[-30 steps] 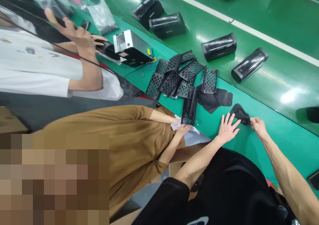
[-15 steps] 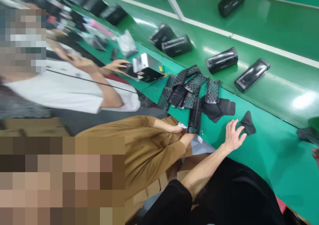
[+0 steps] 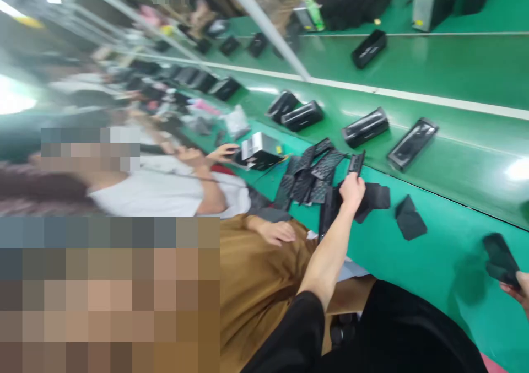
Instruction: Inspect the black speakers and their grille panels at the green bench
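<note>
On the green counter point(image 3: 444, 241), the left hand point(image 3: 352, 190) is closed around a black panel point(image 3: 356, 163) beside the heap; well apart, the right hand point(image 3: 522, 287) grips a dark sheet point(image 3: 501, 257).
A careless pull could snag the panel on the piled panels point(image 3: 303, 176) or drag the loose black sheets point(image 3: 378, 195) beside it; held at one end, the dark sheet could crease. The panel looks narrow and stiff but blurred, the sheet matt, thin and folded.
</note>
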Available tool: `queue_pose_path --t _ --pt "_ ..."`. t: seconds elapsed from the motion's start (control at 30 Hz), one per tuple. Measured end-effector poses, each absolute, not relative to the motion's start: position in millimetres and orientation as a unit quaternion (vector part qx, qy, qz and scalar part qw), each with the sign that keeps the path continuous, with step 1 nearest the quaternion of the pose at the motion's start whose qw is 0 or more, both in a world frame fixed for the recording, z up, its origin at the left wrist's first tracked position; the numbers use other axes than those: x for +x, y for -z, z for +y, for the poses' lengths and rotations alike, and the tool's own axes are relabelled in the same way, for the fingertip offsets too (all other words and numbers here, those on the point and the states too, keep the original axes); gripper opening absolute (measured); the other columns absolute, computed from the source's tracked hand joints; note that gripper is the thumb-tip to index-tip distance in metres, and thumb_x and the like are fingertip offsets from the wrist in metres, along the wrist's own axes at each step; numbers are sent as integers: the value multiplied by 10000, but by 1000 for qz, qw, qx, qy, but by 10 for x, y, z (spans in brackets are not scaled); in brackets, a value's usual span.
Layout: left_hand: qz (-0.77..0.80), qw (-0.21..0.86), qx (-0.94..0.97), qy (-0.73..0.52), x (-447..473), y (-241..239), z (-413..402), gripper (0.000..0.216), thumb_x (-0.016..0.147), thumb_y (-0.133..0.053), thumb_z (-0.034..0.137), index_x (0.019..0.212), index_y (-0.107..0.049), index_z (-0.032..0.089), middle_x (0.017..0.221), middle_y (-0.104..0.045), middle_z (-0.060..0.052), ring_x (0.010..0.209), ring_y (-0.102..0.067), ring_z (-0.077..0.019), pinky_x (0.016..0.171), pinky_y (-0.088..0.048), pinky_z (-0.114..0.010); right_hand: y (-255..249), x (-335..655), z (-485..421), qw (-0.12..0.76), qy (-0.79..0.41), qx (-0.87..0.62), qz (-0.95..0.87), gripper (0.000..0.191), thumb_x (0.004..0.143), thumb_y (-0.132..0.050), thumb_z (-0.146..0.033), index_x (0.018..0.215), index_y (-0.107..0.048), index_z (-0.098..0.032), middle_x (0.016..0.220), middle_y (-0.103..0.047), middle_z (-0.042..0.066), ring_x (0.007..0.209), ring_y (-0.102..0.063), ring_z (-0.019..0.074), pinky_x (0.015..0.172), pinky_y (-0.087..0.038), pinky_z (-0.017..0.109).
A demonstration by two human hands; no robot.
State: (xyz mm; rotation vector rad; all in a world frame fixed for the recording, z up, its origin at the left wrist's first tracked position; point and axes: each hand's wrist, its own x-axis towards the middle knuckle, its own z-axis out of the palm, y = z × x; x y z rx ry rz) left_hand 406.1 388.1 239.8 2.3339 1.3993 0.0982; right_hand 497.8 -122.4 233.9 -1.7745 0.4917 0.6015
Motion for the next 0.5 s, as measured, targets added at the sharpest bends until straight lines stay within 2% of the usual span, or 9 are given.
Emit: queue_pose_path --t 0.07,0.13,0.2,0.3,0.4,0.47,0.5 --pt "458 232 856 -62 3955 -2507 3592 230 1011 -505 244 1135 -698 226 1174 -733 -166 1177 -680 -320 1085 -510 -456 -2544 4980 -1259 584 -229 -754 192 614 574 -970 -718 836 -709 -227 730 -706 26 630 -695 221 602 -655 353" --pt "382 279 878 -75 3883 -2479 3190 221 1024 -510 308 1105 -708 254 1145 -728 -135 1151 -679 -314 1071 -522 -444 -2707 5018 -1349 584 -205 -760 198 633 569 -974 -725 840 -714 -215 740 -697 14 626 -657 189 584 -617 315" --pt "181 321 928 -53 3875 -2354 2673 215 1033 -519 321 1047 -728 272 1071 -733 -118 1058 -688 -301 993 -544 -438 -2838 5067 -1481 579 -186 -767 206 620 619 -961 -728 855 -718 -208 731 -678 4 626 -615 163 575 -569 279" --pt "-69 350 932 66 3961 -2148 1842 179 991 -559 224 966 -729 273 948 -712 -113 948 -665 -280 869 -538 -419 -3040 5091 -1643 575 -183 -771 206 591 703 -934 -726 868 -732 -196 685 -638 -10 603 -548 132 550 -495 236" --pt "-128 370 914 108 4053 -2003 1346 101 909 -675 176 898 -706 272 913 -697 -88 924 -658 -257 851 -535 -392 -3214 5045 -1633 582 -235 -754 194 574 742 -928 -711 856 -747 -178 638 -612 -7 551 -503 122 505 -443 232" --pt "-128 371 911 123 4062 -1971 1267 98 892 -745 233 983 -726 266 1007 -721 -101 1003 -669 -281 918 -544 -422 -3272 4986 -1532 592 -282 -732 185 584 748 -917 -727 794 -731 -176 602 -585 -6 518 -473 118 486 -423 241" --pt "-114 376 911 125 4056 -1979 1273 190 900 -766 290 1085 -733 260 1099 -732 -120 1072 -670 -302 969 -545 -448 -3280 4951 -1466 598 -305 -718 183 597 751 -907 -741 748 -707 -179 579 -562 -8 502 -453 115 478 -412 244"
